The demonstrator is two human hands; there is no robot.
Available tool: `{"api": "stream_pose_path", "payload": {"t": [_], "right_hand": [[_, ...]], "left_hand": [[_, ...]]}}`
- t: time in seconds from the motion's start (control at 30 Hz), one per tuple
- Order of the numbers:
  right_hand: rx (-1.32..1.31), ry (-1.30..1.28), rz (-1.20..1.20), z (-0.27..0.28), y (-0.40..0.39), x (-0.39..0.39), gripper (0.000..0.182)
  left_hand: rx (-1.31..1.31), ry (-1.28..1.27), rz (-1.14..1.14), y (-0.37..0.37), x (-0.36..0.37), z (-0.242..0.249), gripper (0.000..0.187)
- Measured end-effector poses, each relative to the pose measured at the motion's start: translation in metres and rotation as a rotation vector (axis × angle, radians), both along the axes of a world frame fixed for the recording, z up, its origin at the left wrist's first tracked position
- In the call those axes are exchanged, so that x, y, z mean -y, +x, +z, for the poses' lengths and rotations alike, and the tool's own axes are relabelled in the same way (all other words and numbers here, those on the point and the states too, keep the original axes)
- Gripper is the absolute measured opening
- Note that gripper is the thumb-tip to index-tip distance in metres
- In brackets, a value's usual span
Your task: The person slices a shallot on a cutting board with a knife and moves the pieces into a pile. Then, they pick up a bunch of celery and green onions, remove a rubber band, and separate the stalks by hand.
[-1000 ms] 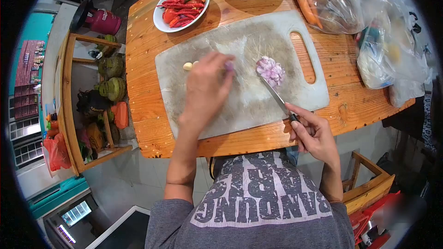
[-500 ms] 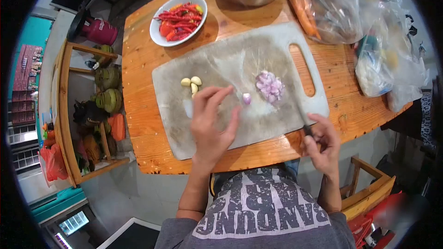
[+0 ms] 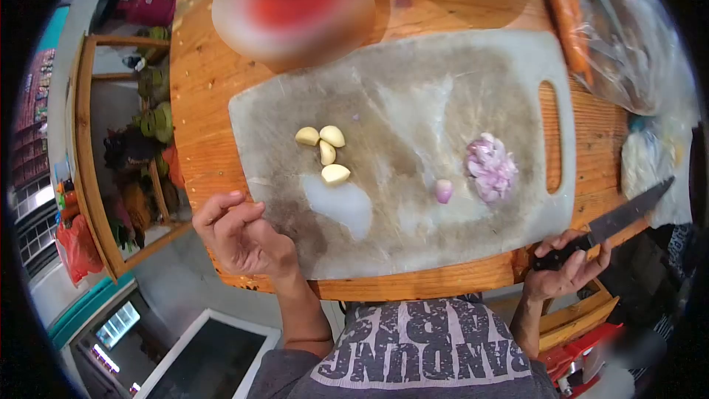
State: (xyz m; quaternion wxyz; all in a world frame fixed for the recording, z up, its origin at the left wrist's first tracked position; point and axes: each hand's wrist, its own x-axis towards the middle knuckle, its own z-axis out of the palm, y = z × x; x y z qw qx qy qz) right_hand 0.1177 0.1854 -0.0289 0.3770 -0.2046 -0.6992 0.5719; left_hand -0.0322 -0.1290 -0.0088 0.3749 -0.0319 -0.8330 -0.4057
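My left hand [image 3: 238, 235] hovers empty with fingers curled loosely at the near left corner of the grey cutting board [image 3: 413, 89]. My right hand [image 3: 565, 270] grips the black handle of a knife [image 3: 617, 220] off the board's near right corner, blade pointing up and right. On the board lie several peeled garlic cloves [image 3: 325, 152], a small shallot piece [image 3: 443, 191] and a pile of sliced shallot [image 3: 489, 167].
The board rests on a wooden table [image 3: 207, 81]. A white bowl of red chillies [image 3: 293, 7], blurred, sits at the far left. Plastic bags with carrots [image 3: 620, 37] crowd the right side. A wooden shelf [image 3: 88, 155] with goods stands left of the table.
My left hand pulled back off the board to its near left corner. My right hand swung the knife away from the sliced shallot, out to the right of the board. The view moved closer.
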Motion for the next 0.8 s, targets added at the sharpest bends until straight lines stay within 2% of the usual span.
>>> {"api": "stream_pose_path", "payload": {"t": [0.07,0.23,0.27,0.37,0.47,0.63,0.8], "right_hand": [[0.023,0.049,-0.120,-0.002,-0.002,0.002,0.052],[0.196,-0.004,-0.041,0.010,0.008,-0.008,0.059],[0.232,-0.007,-0.028,0.011,0.011,-0.009,0.060],[0.261,0.033,-0.107,0.025,0.014,-0.005,0.062],[0.293,0.066,-0.121,0.032,0.016,-0.005,0.058],[0.336,0.145,-0.116,0.036,0.016,-0.007,0.053],[0.317,0.093,-0.129,0.035,0.013,-0.008,0.056]], "left_hand": [[0.046,-0.052,0.022,-0.003,-0.002,0.000,0.016],[0.112,0.009,0.094,-0.003,-0.003,-0.003,0.021],[0.107,-0.050,0.061,-0.003,0.007,-0.006,0.023],[0.098,0.019,0.009,0.000,0.002,0.002,0.024],[0.093,-0.047,0.000,0.001,0.004,0.005,0.026],[0.111,-0.019,0.012,0.001,0.001,0.007,0.026],[0.135,-0.030,-0.016,0.000,-0.003,0.007,0.024]]}}
